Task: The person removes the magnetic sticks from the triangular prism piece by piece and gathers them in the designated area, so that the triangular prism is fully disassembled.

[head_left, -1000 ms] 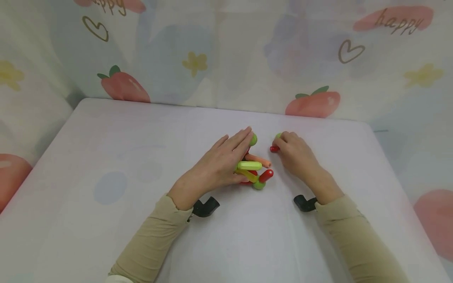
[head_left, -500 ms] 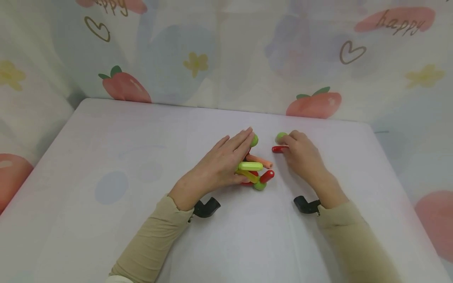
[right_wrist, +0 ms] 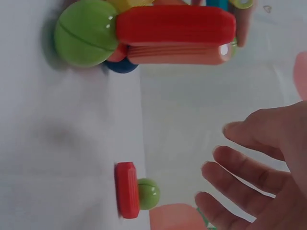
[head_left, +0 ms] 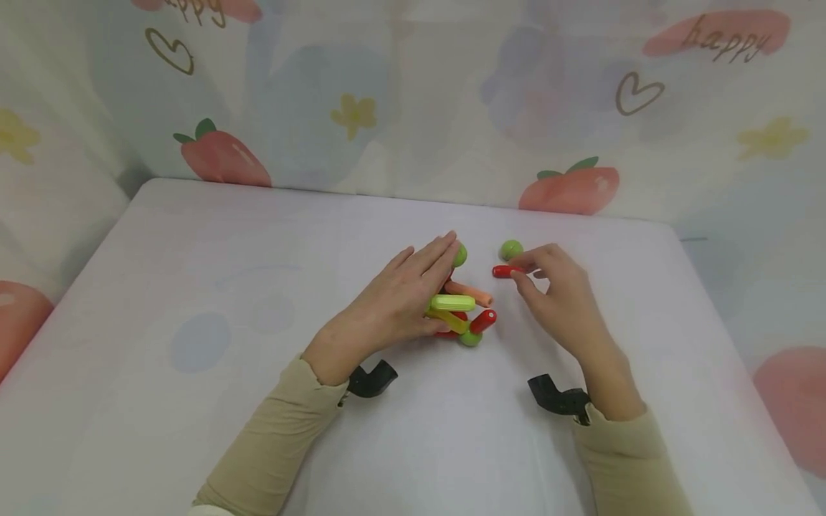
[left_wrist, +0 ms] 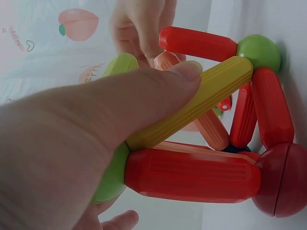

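A loose stick [head_left: 505, 271] lies right of the rod cluster [head_left: 461, 312].

The person wore a soft tan top with long sleeves [head_left: 271, 437] that reached the wrists, and a small black camera holder [head_left: 371, 378] was strapped under each wrist, near bare hands.

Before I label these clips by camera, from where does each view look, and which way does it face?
Head: above the table, facing forward and down; shows both sleeves, left hand on the rod structure, right hand.
Left wrist: behind the left thumb, facing the structure close up.
Right wrist: facing the right hand's open fingers and the loose red rod.
Shared: both wrist views show the structure; the head view also shows that red rod.
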A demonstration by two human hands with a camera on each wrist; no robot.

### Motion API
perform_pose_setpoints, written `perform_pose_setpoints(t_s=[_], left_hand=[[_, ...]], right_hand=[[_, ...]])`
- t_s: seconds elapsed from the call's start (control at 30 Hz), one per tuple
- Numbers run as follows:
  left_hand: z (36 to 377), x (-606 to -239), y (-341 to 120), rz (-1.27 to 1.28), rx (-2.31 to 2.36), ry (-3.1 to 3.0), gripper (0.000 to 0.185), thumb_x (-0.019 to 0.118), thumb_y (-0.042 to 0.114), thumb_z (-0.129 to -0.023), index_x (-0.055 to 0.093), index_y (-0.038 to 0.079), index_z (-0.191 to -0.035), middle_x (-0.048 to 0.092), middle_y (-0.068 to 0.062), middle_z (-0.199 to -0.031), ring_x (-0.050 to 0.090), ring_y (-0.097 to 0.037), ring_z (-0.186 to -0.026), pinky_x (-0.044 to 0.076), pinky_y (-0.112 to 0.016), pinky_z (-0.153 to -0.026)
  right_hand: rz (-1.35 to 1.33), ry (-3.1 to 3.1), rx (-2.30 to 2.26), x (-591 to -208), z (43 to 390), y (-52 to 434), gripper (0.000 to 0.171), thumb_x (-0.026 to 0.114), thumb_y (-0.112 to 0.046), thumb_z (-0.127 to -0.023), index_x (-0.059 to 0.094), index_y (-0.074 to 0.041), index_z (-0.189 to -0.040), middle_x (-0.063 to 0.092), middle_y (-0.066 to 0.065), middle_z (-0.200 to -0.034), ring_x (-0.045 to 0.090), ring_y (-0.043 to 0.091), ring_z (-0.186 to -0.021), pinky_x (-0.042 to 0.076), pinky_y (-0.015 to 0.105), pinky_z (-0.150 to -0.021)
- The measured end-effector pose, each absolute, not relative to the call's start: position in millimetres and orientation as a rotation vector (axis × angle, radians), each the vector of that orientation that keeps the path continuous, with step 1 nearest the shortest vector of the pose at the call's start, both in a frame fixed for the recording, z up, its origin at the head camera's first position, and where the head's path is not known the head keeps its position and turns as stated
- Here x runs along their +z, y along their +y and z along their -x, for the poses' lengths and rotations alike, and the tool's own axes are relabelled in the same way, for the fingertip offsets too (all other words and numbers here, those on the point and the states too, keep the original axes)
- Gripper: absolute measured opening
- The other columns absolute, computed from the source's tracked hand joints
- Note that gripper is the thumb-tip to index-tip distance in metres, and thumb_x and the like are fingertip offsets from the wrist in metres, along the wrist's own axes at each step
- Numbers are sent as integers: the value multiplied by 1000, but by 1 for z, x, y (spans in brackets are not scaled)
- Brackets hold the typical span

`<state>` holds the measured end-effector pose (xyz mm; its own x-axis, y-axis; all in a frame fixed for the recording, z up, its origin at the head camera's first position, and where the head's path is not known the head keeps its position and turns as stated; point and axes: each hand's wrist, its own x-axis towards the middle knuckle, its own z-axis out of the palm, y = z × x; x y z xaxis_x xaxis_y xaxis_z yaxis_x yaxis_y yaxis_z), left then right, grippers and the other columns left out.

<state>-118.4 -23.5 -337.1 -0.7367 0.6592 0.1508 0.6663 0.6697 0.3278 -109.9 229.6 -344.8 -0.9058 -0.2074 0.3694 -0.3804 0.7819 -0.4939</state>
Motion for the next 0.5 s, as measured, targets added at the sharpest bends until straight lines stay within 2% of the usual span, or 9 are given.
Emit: perform_pose_setpoints(t_s=[0.07, 0.2, 0.3, 0.5], left_hand=[[118, -337, -24, 1136, -575, -2840, 104, 84, 39, -78, 22, 10, -157, 21, -4, -166, 20, -16, -154, 26, -48, -122], [118, -338, -25, 1153, -583, -2807, 103, 84, 39, -78, 23, 9, -156, 22, -5, -165, 20, -16, -154, 27, -49, -121], [118, -339, -25, 1152, -569, -2805, 105, 84, 40, -78, 22, 8, -157, 22, -6, -166, 20, -17, -154, 27, -49, -122], [117, -338, -26, 1142, -513, -2815, 106, 82, 40, -80, 19, 6, -158, 21, -7, -166, 24, -20, -153, 27, -47, -122]], right_hand=[[-495, -2689, 856, -340, 106, 228, 16, 66, -1, -91, 68, -1, -107, 66, 10, -105, 63, 23, -95, 55, 33, -86], [-537, -2798, 875, -329, 98, 226, 17, 66, -10, -94, 67, -6, -111, 71, 5, -107, 66, 20, -96, 54, 25, -84], [-537, -2920, 914, -321, 92, 224, 20, 64, -19, -97, 66, -9, -115, 72, 4, -109, 68, 22, -97, 57, 39, -83], [-553, -3072, 993, -319, 90, 219, 34, 63, -31, -98, 61, -9, -124, 73, 4, -106, 69, 23, -99, 57, 45, -87]])
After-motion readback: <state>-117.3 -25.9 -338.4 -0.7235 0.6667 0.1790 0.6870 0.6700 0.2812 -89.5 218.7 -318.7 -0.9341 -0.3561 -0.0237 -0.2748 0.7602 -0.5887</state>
